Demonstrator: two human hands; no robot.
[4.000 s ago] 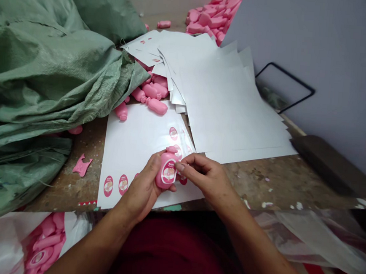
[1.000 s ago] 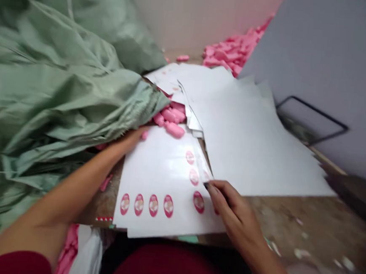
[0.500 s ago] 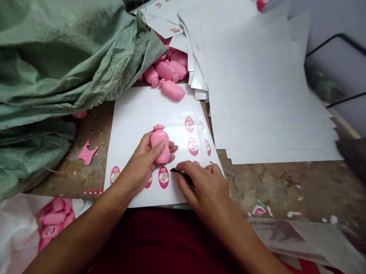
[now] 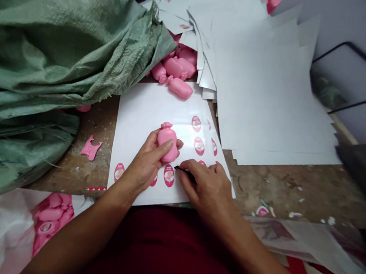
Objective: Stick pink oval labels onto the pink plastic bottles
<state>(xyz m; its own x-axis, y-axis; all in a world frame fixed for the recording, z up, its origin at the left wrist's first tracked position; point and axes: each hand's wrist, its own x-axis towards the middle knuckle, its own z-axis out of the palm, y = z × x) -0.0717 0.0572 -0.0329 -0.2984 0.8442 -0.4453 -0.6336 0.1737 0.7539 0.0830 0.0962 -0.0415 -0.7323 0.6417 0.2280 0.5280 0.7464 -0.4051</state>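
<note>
A pink plastic bottle [image 4: 167, 143] is gripped by my left hand [image 4: 149, 157], its thumb across the front and its knobbed end pointing away from me. My right hand [image 4: 206, 183] pinches a thin black tool [image 4: 188, 174], whose tip is close to the right edge of an oval pink label [image 4: 169, 176]. That label lies on a white sticker sheet [image 4: 141, 108] just below the bottle. More oval labels [image 4: 199, 146] are on the sheet's right side, and another [image 4: 119, 172] is at its lower left.
Pink bottles [image 4: 176, 67] are heaped beyond the sheet. A green sack [image 4: 66, 47] covers the left, with a pink scrap [image 4: 91, 148] nearby. White sheets [image 4: 268, 97] are stacked at right. A white bag [image 4: 1, 224] at lower left holds bottles.
The whole view has shifted slightly, so most things appear a little further right. Both hands keep their holds, and the tool tip stays beside the same label.
</note>
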